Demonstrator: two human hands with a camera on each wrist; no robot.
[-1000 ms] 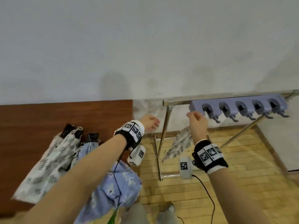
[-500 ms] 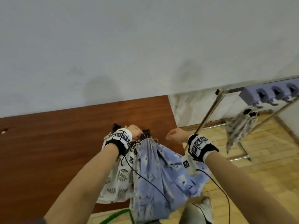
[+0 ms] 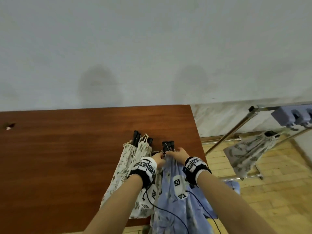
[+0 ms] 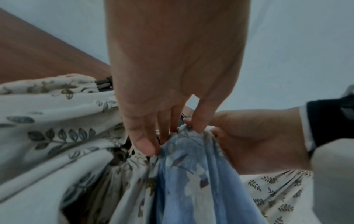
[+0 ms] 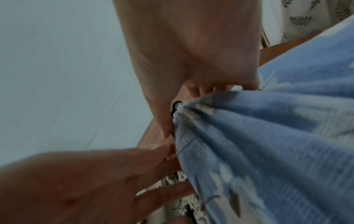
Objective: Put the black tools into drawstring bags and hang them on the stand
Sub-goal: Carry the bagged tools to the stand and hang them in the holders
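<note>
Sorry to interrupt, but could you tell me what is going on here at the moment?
A person is packing black tools into drawstring bags at a wooden table. Both the left hand and the right hand pinch the gathered neck of a blue floral bag, with a black tool sticking out of it. Two cream leaf-print bags lie beside it, tools poking out too. One patterned bag already hangs on the stand to the right.

No words, brands or numbers can be read anywhere; the black wristbands with white squares (image 3: pixel 144 166) carry only black-and-white square code patterns, not legible text.
</note>
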